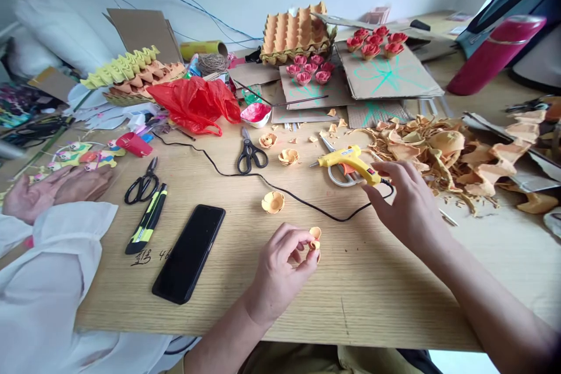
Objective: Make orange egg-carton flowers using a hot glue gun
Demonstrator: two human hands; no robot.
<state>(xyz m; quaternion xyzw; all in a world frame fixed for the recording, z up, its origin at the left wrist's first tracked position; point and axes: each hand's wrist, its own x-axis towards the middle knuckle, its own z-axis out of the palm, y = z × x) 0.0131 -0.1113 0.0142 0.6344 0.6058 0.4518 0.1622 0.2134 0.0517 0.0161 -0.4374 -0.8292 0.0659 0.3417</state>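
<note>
My left hand [287, 257] pinches a small orange paper-pulp flower [314, 234] between thumb and fingertips, low over the table's front part. Part of that flower is hidden behind the fingers. My right hand [405, 204] has its thumb and fingers about the handle end of a yellow glue gun [348, 159], whose nozzle points left. Beneath the gun is a white ring-shaped thing [337, 178]. A black cord [302, 198] runs from the gun across the table. Three orange flower cups, the nearest one [273, 203] included, stand on the wood beyond my left hand.
Black scissors [252, 155], another pair of snips [144, 184], a cutter knife [148, 219] and a phone [189, 254] lie to the left. Carton scraps [432, 149] heap at right. Red flowers [372, 44] stand on cardboard. Another person's hands [61, 187] rest at far left.
</note>
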